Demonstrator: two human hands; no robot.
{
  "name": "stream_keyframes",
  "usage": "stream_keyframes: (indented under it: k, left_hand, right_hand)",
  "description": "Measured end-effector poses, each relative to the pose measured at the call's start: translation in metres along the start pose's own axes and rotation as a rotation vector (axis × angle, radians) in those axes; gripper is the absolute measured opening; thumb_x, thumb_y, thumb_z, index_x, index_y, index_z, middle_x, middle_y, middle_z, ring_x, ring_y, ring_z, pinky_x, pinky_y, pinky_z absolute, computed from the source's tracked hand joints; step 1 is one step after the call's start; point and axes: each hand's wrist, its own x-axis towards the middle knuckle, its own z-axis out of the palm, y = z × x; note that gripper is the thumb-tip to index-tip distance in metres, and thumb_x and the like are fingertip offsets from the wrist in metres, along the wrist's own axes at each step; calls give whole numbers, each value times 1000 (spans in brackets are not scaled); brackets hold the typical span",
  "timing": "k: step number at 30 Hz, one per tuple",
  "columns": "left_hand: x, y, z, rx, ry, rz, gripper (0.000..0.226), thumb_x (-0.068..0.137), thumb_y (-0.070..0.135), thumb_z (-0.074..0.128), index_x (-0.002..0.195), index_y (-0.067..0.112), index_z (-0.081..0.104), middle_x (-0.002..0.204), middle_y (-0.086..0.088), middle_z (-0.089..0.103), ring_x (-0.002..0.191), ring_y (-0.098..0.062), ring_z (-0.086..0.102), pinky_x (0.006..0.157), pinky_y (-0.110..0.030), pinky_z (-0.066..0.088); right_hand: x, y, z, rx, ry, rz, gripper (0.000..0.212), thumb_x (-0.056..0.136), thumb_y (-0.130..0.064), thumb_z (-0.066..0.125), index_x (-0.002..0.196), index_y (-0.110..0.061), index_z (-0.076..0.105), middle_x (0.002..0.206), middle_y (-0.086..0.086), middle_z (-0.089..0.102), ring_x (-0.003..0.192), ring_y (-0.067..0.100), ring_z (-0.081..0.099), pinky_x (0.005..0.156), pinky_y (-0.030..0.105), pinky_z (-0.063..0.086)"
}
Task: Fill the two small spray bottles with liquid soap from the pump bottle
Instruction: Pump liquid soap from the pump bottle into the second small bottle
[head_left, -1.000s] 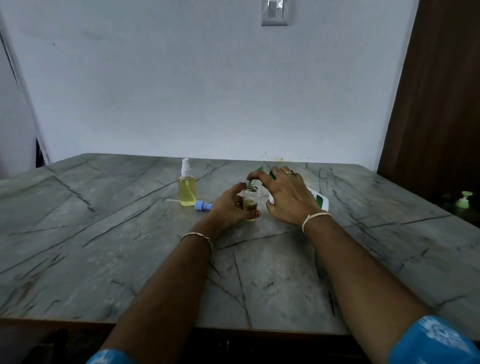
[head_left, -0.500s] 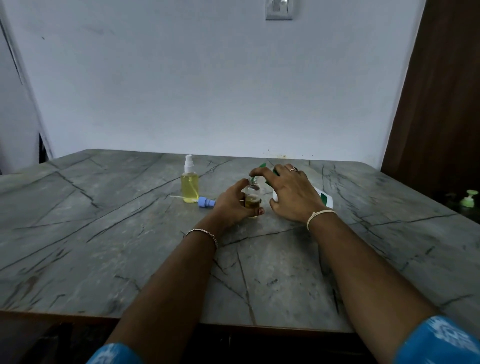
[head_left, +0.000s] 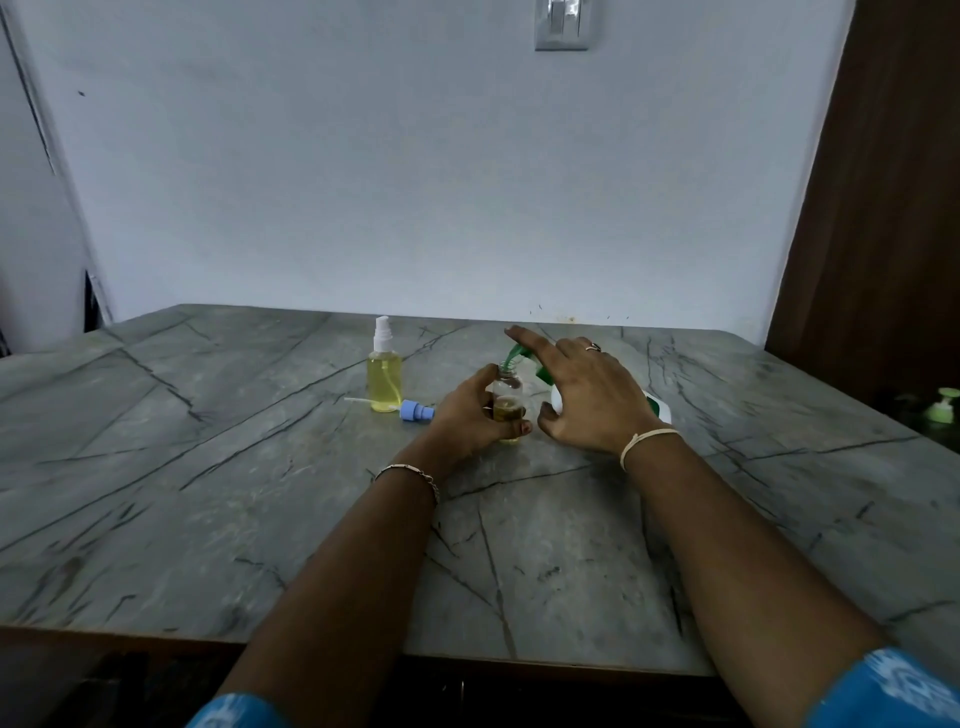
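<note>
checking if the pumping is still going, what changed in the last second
The right hand rose: its index finger, bent down onto the green pump head before, now stretches straight over the nozzle. Nothing was taken or let go. The left hand keeps gripping the open small bottle under the nozzle; the filled spray bottle and blue spray cap stayed put.

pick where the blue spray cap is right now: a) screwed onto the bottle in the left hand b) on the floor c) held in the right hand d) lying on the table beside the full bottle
d: the blue spray cap lies on its side on the table next to the full bottle, and the open bottle held by the left hand has a bare neck.
</note>
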Motion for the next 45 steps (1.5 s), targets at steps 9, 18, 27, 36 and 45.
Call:
stream_keyframes:
  k: [9, 18, 27, 36, 45]
  left_hand:
    - [4, -6, 2, 13, -4, -1, 74, 53, 41, 86, 116, 29, 49, 111, -8, 69, 99, -25, 68, 93, -46, 53]
    - [2, -3, 0, 49, -11, 9, 64, 63, 35, 86, 117, 29, 52, 108, -7, 70, 97, -24, 68, 93, -45, 53]
    - [7, -6, 1, 38, -16, -15, 79, 44, 53, 81, 114, 31, 51, 107, -9, 70, 96, -26, 69, 92, -47, 54]
    - [5, -6, 0, 47, -6, 22, 73, 57, 43, 83, 120, 27, 50, 107, -7, 70, 98, -25, 68, 93, -46, 52]
    - [4, -4, 0, 25, -12, 29, 63, 57, 40, 83, 112, 30, 53, 105, -7, 71, 95, -24, 69, 92, -46, 53]
  right_hand:
    - [5, -3, 6, 17, 40, 37, 70, 76, -20, 66, 135, -31, 29, 116, 5, 57, 108, 26, 51, 94, 43, 43]
    - [0, 1, 5, -52, 51, 1, 80, 76, -19, 63, 144, -35, 22, 104, 5, 57, 101, 26, 52, 88, 41, 44]
    - [3, -3, 6, -13, 77, 19, 70, 76, -20, 65, 137, -30, 32, 111, 6, 58, 106, 27, 52, 92, 42, 43]
    - [1, -1, 5, -56, 60, 4, 79, 76, -18, 63, 143, -34, 25, 106, 6, 56, 103, 28, 52, 88, 41, 42]
    - [2, -2, 6, -57, 74, 8, 72, 77, -21, 63, 140, -31, 31, 109, 7, 56, 106, 27, 51, 89, 41, 42]
